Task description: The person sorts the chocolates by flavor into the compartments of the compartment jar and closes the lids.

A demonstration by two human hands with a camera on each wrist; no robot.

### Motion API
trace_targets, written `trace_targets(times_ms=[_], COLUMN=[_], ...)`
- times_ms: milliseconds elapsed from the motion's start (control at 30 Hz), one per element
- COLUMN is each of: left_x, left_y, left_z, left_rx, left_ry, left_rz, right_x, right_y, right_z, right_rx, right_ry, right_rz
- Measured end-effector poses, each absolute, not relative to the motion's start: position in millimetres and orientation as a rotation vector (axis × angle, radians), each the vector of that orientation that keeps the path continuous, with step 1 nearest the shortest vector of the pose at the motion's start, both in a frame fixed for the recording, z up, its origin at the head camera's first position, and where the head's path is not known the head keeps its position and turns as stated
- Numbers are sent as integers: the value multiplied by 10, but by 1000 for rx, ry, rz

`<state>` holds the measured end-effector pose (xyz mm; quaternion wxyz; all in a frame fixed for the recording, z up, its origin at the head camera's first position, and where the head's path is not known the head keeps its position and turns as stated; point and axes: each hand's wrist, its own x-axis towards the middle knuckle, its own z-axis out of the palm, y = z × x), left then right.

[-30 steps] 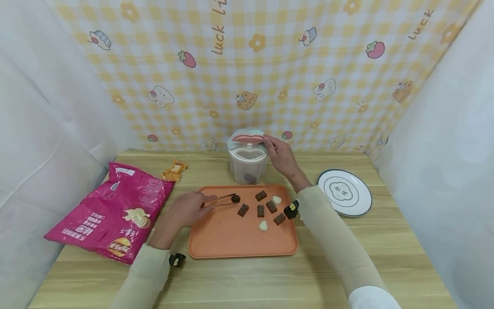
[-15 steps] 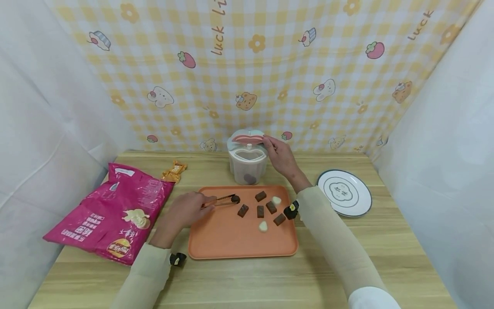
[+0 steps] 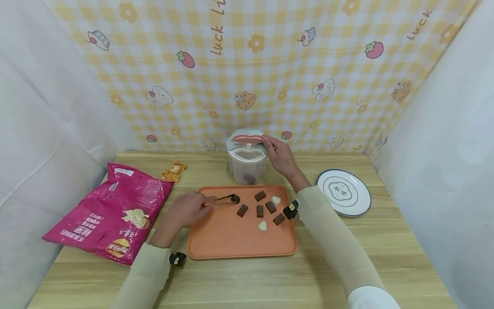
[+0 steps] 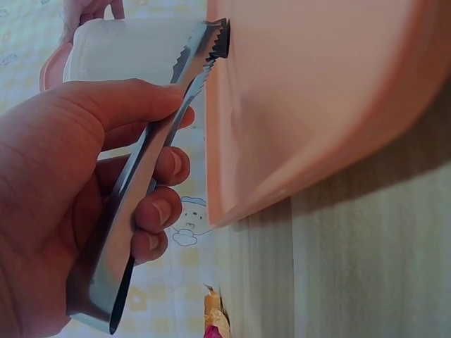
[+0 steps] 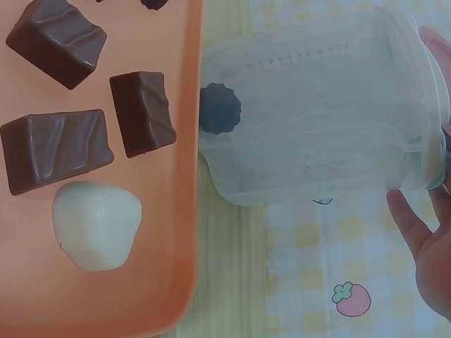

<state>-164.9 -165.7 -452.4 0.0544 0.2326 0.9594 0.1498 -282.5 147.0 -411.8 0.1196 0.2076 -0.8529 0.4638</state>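
Note:
My left hand [image 3: 188, 209] grips metal tongs [image 4: 116, 225], thumb on one side and fingers curled round the other. The tongs' toothed tips lie on either side of a small dark round chocolate [image 3: 235, 198], at the far left part of the orange tray [image 3: 227, 240]. My right hand [image 3: 280, 155] pinches the edge of a raised pink lid [image 3: 247, 139] on a translucent container [image 3: 238, 165] behind the tray. Inside the container, low down, a dark round piece [image 5: 220, 108] shows through the wall. In the right wrist view my right fingers are partly cut off.
On the tray lie several brown chocolate blocks [image 3: 260, 211] and two white pieces [image 3: 263, 225]. A pink chip bag [image 3: 115, 210] lies left, near an orange-wrapped sweet [image 3: 173, 171]. To the right is a white plate [image 3: 359, 195]. A patterned cloth [image 3: 247, 73] hangs behind.
The tongs' tips have drawn slightly closer together around the dark round chocolate. My right hand keeps its place on the raised lid.

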Motion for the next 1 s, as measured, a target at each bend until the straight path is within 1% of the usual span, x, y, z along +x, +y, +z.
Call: trace_targets(times_ms=[500,767,1000], left_x=[-1618,-1572,-1585], left_y=[-1733,-1764,-1757], left_z=[-4490,-4400,-4286], left_rx=[748,700,724], left_ry=[2974,2999,3052], left_rz=[464,491,520], right_x=[-2827,-2828,-2837], right_y=[1458,1457,1466], right_z=[-4116,-4129,-4131], right_rx=[595,591,610], right_ry=[-2490,-2492,-2488], right_rz=[1335,1337,1333])
